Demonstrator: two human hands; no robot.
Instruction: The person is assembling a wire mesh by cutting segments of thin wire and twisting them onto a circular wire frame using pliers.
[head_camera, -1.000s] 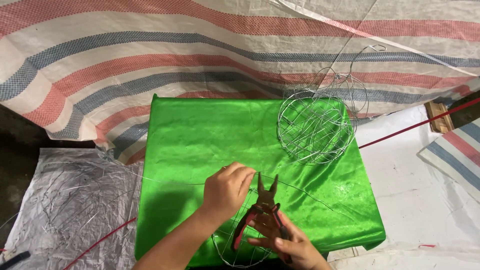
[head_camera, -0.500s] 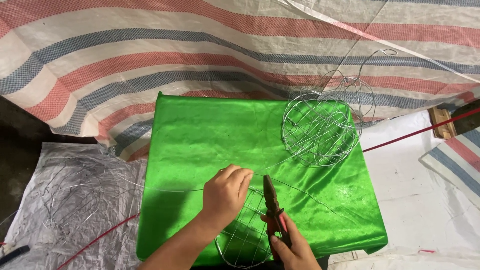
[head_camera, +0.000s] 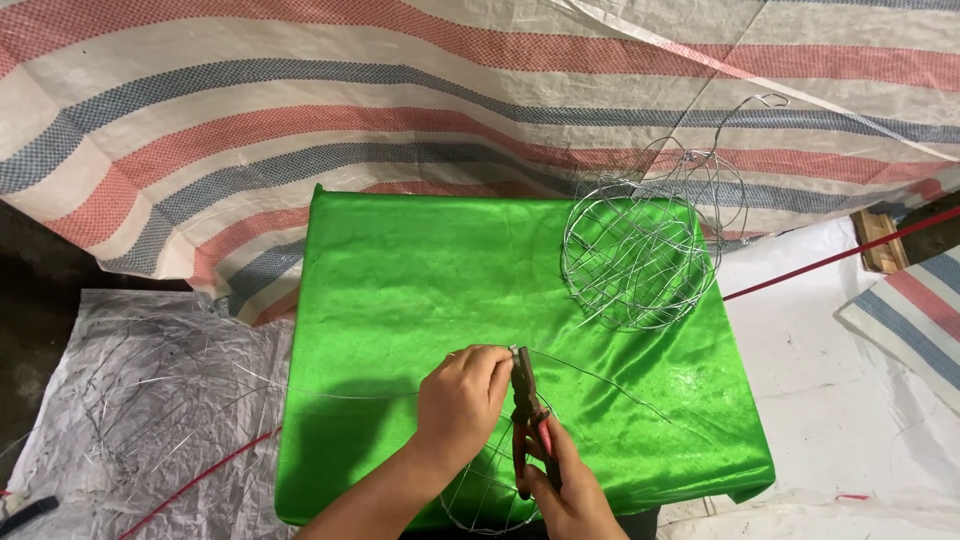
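Observation:
On a table covered with shiny green cloth (head_camera: 400, 280), my left hand (head_camera: 462, 398) pinches a thin silver wire (head_camera: 600, 380) at the top of a small wire frame (head_camera: 480, 490) near the front edge. My right hand (head_camera: 570, 490) grips red-handled pliers (head_camera: 526, 415), held upright with the jaws closed on the wire right beside my left fingertips. A long strand of wire runs from there off to the left and another curves away to the right.
A round ball-shaped wire cage (head_camera: 640, 245) with loose wire loops sits at the table's back right. A striped red, blue and white tarp (head_camera: 300, 110) hangs behind. Tangled wire lies on plastic sheeting (head_camera: 130, 400) at the left. A red cord (head_camera: 830, 262) crosses the floor at the right.
The pliers' handles, spread wide a second ago, have come together, and the tool has swung upright with its jaws at the wire beside my left fingers. The view has shifted slightly.

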